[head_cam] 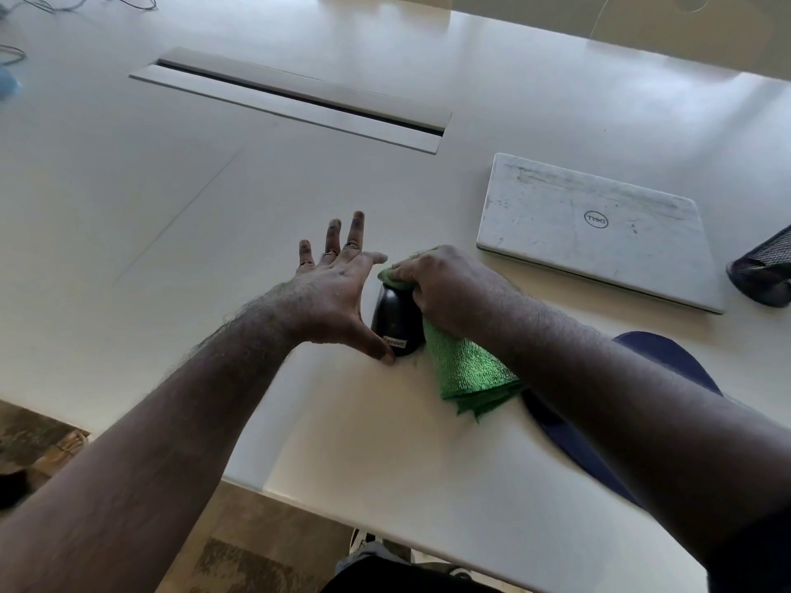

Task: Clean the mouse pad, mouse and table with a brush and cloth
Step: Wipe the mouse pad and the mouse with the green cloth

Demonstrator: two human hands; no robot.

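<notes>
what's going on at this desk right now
A person is cleaning a black mouse on a white table. The right hand grips a green cloth and presses it on the mouse's far end, while the left hand, fingers spread, steadies the mouse with its thumb at the near edge. A dark blue mouse pad lies under the right forearm, and a closed laptop sits further right. No brush is in view.

Two bare forearms, hairy, no sleeves in view. Thin dark rings on three fingers of the left hand (338, 288); none visible on the right hand (445, 284). At the bottom edge, dark clothing over the lap and part of a light shoe.
</notes>
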